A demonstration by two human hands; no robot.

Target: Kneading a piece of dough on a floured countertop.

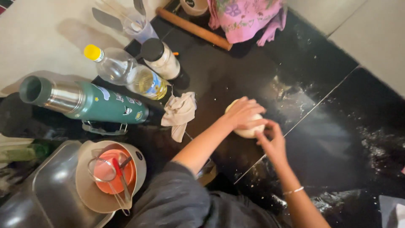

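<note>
A pale ball of dough [246, 131] lies on the black, flour-dusted countertop [329, 126]. My left hand [244, 113] rests on top of the dough, fingers curled over it. My right hand [272, 140] presses against the dough's near right side with its fingertips. Most of the dough is hidden under my hands.
A wooden rolling pin [194, 28] and a pink cloth [244, 17] lie at the back. Left of the dough are a crumpled beige rag [179, 113], an oil bottle [126, 74], a jar [162, 59] and a green flask [84, 101]. A sink [50, 194] holds bowls and a strainer [112, 175].
</note>
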